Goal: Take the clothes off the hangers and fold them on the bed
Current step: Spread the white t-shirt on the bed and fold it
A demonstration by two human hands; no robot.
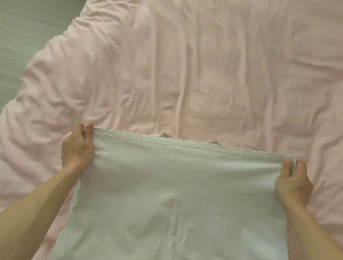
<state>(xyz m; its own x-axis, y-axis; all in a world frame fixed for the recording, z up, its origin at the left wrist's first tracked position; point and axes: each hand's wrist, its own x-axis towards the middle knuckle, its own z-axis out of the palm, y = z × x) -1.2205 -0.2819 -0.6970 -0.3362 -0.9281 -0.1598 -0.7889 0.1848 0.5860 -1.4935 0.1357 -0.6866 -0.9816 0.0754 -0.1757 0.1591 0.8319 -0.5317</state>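
Lying low in the middle of the frame on the pink bed (223,59), the white shirt (177,210) is folded flat; left hand (77,148) and right hand (294,184) pinch its top corners.

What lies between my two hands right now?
In the head view, the pale grey garment spans the stretch, its hemmed edge held by the left hand and right hand, over the pink duvet.

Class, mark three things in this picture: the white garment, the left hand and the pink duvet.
white garment (177,210), head view, middle of the folded cloth.
left hand (77,148), head view, back of the hand gripping the garment's corner.
pink duvet (199,66), head view, bare wrinkled stretch beyond the garment.
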